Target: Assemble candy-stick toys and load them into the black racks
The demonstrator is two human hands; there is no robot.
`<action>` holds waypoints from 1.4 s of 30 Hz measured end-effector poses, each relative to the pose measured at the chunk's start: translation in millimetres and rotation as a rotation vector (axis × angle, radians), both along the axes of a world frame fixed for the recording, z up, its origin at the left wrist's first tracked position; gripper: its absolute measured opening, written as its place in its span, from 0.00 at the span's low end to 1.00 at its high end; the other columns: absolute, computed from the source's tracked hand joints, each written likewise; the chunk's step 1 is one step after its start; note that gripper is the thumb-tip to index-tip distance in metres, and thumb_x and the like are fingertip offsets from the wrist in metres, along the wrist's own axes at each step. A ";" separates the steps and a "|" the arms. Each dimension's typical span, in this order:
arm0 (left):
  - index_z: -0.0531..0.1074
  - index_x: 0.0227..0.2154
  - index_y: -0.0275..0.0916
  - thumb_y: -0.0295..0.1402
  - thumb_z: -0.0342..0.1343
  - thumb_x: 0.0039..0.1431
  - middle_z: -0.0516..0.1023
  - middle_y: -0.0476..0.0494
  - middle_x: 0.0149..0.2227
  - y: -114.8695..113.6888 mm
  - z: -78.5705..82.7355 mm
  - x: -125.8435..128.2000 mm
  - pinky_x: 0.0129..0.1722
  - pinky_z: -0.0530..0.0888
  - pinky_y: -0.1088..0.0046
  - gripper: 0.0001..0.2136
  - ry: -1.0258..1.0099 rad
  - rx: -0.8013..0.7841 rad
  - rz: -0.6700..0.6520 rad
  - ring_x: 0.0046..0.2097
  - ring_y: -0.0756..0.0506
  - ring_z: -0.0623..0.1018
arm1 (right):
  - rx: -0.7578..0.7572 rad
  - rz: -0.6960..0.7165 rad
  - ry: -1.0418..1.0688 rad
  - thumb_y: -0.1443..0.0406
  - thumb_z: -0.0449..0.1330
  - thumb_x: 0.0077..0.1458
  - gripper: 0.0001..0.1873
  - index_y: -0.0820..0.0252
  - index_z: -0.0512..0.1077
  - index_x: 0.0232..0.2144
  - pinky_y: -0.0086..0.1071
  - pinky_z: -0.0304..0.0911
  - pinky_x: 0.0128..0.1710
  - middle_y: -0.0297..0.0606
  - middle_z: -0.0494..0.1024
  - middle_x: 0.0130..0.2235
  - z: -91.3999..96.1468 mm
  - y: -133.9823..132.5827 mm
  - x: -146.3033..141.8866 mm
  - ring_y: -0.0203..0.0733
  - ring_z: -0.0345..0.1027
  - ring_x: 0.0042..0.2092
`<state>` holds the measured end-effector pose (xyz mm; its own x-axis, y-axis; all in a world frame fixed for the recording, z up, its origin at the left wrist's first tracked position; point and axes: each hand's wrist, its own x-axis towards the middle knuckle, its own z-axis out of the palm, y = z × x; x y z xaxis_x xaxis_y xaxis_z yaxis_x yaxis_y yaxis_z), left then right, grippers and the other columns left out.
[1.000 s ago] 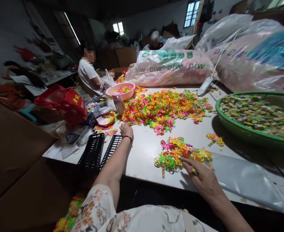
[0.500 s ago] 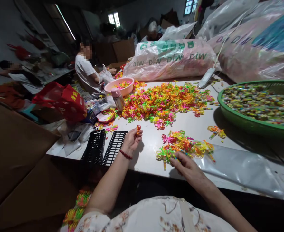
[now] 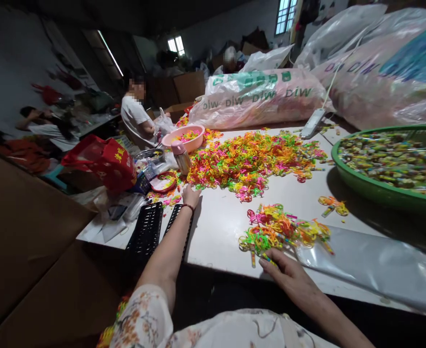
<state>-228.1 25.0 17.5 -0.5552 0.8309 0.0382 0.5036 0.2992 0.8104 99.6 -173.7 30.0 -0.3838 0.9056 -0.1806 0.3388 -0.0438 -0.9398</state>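
Note:
My left hand (image 3: 191, 194) is stretched out to the near left edge of a big heap of colourful plastic pieces (image 3: 242, 162), close to a pink-lidded flask (image 3: 181, 157). Its fingers look curled, and whatever they grip is hidden. My right hand (image 3: 289, 270) pinches a small yellow-and-blue tube (image 3: 268, 259) between thumb and fingers. Just beyond it lies a smaller cluster of plastic pieces with tubes (image 3: 278, 224), partly on a flat clear plastic bag (image 3: 365, 256). Two black slotted racks, one being the left rack (image 3: 145, 227), lie by my left forearm, which partly covers the other.
A green basket (image 3: 383, 186) of small wrapped tubes stands at the right. Behind are large stuffed plastic sacks (image 3: 260, 99) and a power strip (image 3: 312, 123). A pink basin (image 3: 198, 142) and a red bag (image 3: 102, 162) are at the left. Co-workers sit beyond.
My left hand has moved forward from above the table to the heap's edge; the orange-red piece it held up is out of sight. My right hand still pinches a tube near the cluster.

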 end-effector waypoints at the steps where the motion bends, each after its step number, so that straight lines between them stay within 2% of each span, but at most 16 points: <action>1: 0.71 0.38 0.37 0.33 0.62 0.45 0.74 0.36 0.47 6.1 -2.3 2.3 0.52 0.65 0.63 0.15 0.069 -0.027 -0.022 0.56 0.37 0.68 | -0.005 0.007 -0.004 0.49 0.50 0.61 0.20 0.58 0.62 0.28 0.30 0.54 0.31 0.30 0.60 0.27 0.9 -0.4 -1.2 0.36 0.54 0.31; 4: 0.73 0.32 0.37 0.28 0.62 0.43 0.73 0.32 0.50 21.0 -4.2 5.9 0.57 0.60 0.62 0.10 0.107 -0.041 -0.067 0.61 0.34 0.63 | 0.003 0.012 -0.032 0.49 0.50 0.61 0.20 0.58 0.63 0.28 0.31 0.53 0.32 0.30 0.61 0.28 2.0 -2.0 -0.5 0.37 0.55 0.32; 6: 0.73 0.26 0.36 0.26 0.59 0.44 0.76 0.32 0.44 24.3 -5.6 8.5 0.54 0.63 0.62 0.04 0.108 -0.063 -0.106 0.56 0.35 0.69 | 0.012 0.004 -0.049 0.49 0.50 0.62 0.20 0.58 0.63 0.28 0.31 0.53 0.33 0.31 0.61 0.29 1.3 -3.2 2.9 0.37 0.55 0.32; 8: 0.73 0.24 0.36 0.26 0.58 0.47 0.78 0.34 0.35 20.1 -10.7 13.5 0.48 0.68 0.64 0.00 0.084 -0.087 -0.144 0.47 0.37 0.75 | 0.005 -0.004 -0.048 0.50 0.50 0.62 0.19 0.58 0.64 0.29 0.31 0.53 0.33 0.31 0.62 0.29 0.6 -4.0 6.9 0.37 0.55 0.33; 11: 0.74 0.30 0.36 0.30 0.54 0.53 0.77 0.41 0.27 3.3 -23.7 23.4 0.36 0.71 0.70 0.06 0.030 -0.107 -0.181 0.34 0.45 0.77 | -0.015 -0.016 -0.024 0.49 0.50 0.61 0.19 0.58 0.64 0.29 0.31 0.53 0.33 0.31 0.62 0.29 1.8 -3.9 9.2 0.37 0.55 0.32; 14: 0.73 0.37 0.35 0.32 0.48 0.58 0.76 0.45 0.26 -13.3 -31.3 26.3 0.29 0.70 0.74 0.11 0.022 -0.106 -0.160 0.27 0.49 0.75 | -0.018 -0.011 0.002 0.50 0.51 0.61 0.19 0.57 0.63 0.28 0.31 0.53 0.32 0.30 0.62 0.28 5.8 -2.9 4.4 0.37 0.55 0.32; 18: 0.73 0.37 0.36 0.38 0.46 0.61 0.76 0.43 0.28 -15.6 -18.9 12.5 0.34 0.70 0.71 0.14 0.126 -0.069 -0.085 0.33 0.45 0.76 | -0.012 0.028 -0.002 0.50 0.51 0.61 0.18 0.57 0.63 0.28 0.31 0.53 0.33 0.30 0.61 0.28 9.5 -5.1 -4.4 0.37 0.55 0.32; 21: 0.74 0.37 0.40 0.43 0.57 0.54 0.77 0.40 0.38 -4.6 -3.8 4.1 0.45 0.68 0.67 0.13 0.203 -0.032 -0.120 0.45 0.41 0.75 | 0.005 0.032 -0.027 0.51 0.51 0.61 0.18 0.58 0.63 0.28 0.31 0.52 0.32 0.30 0.60 0.28 6.7 -8.8 -5.4 0.37 0.54 0.32; 23: 0.74 0.36 0.40 0.39 0.64 0.47 0.76 0.38 0.44 4.8 1.9 5.7 0.50 0.66 0.67 0.14 0.221 -0.022 -0.163 0.50 0.39 0.72 | 0.006 0.029 -0.036 0.50 0.51 0.61 0.19 0.58 0.63 0.28 0.31 0.52 0.32 0.30 0.60 0.28 3.1 -10.7 -3.4 0.37 0.53 0.32; 25: 0.74 0.32 0.38 0.34 0.65 0.45 0.74 0.37 0.47 13.5 3.7 11.8 0.52 0.64 0.67 0.10 0.211 -0.019 -0.180 0.54 0.39 0.70 | 0.006 0.019 -0.047 0.49 0.50 0.61 0.19 0.58 0.63 0.28 0.30 0.52 0.32 0.30 0.60 0.28 0.1 -11.8 -0.2 0.37 0.54 0.32; 28: 0.72 0.25 0.37 0.29 0.60 0.49 0.74 0.35 0.43 21.1 4.2 22.3 0.50 0.65 0.68 0.03 0.143 -0.019 -0.156 0.54 0.39 0.69 | 0.004 -0.003 -0.067 0.49 0.50 0.61 0.20 0.58 0.63 0.29 0.30 0.52 0.32 0.30 0.60 0.28 -2.4 -12.5 5.5 0.37 0.54 0.32; 30: 0.69 0.20 0.37 0.30 0.57 0.52 0.75 0.37 0.34 19.9 5.3 27.8 0.45 0.66 0.70 0.07 0.062 -0.018 -0.130 0.49 0.40 0.72 | 0.005 -0.020 -0.073 0.49 0.50 0.62 0.20 0.58 0.63 0.29 0.30 0.52 0.32 0.30 0.60 0.28 -3.5 -12.6 9.1 0.37 0.54 0.32; 33: 0.63 0.16 0.39 0.34 0.52 0.55 0.66 0.46 0.21 5.7 7.7 35.3 0.32 0.65 0.72 0.13 -0.109 -0.009 -0.103 0.34 0.45 0.72 | 0.018 -0.044 -0.055 0.50 0.50 0.62 0.19 0.58 0.63 0.29 0.30 0.54 0.32 0.30 0.62 0.28 -5.7 -11.6 12.2 0.37 0.55 0.32; 36: 0.60 0.18 0.40 0.37 0.50 0.56 0.57 0.53 0.17 -22.3 10.2 44.7 0.23 0.58 0.75 0.14 -0.316 0.008 -0.120 0.22 0.51 0.62 | 0.035 -0.068 -0.029 0.50 0.51 0.61 0.19 0.57 0.62 0.27 0.30 0.55 0.32 0.30 0.63 0.28 -5.7 -8.5 9.0 0.36 0.56 0.31; 39: 0.61 0.20 0.39 0.41 0.54 0.53 0.57 0.55 0.18 -57.2 14.1 54.9 0.20 0.53 0.77 0.13 -0.506 0.034 -0.180 0.19 0.55 0.56 | 0.047 -0.083 -0.020 0.49 0.52 0.60 0.20 0.58 0.62 0.25 0.30 0.54 0.29 0.29 0.61 0.26 -0.2 -3.2 -0.5 0.35 0.56 0.29; 42: 0.62 0.20 0.38 0.45 0.59 0.47 0.58 0.56 0.18 -91.0 18.6 65.9 0.19 0.53 0.78 0.17 -0.651 0.057 -0.236 0.19 0.56 0.56 | 0.079 -0.099 0.049 0.49 0.55 0.58 0.19 0.58 0.65 0.26 0.30 0.57 0.31 0.31 0.65 0.27 9.5 4.1 -12.3 0.36 0.59 0.31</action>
